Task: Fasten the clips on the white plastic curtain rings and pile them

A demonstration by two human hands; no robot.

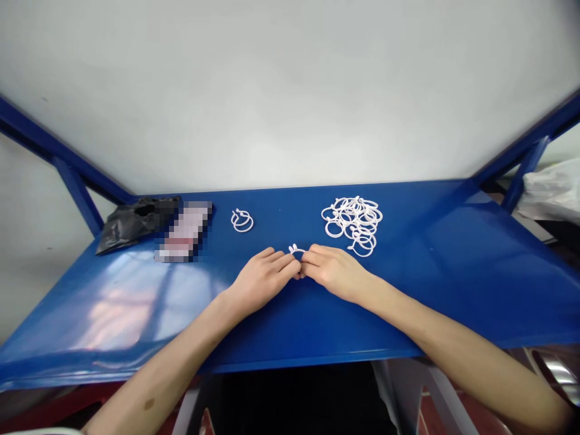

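Observation:
Between my two hands is a white curtain ring (299,250) with small rounded knobs at its ends. My left hand (265,275) pinches its left side, and my right hand (338,270) grips the right side. The fingertips meet near the middle of the table and hide the ring's lower part. Beyond my right hand lies a loose pile of similar white rings (352,219), overlapping one another. A small group of the same rings (242,221) rests apart, beyond my left hand.
Everything lies on a blue-covered table (290,338) against a pale wall. A black plastic bag (136,223) and a blurred-out flat object (183,232) are at the left. Blue frame bars (77,187) rise at both sides. A white bag (553,190) shows beyond the right edge.

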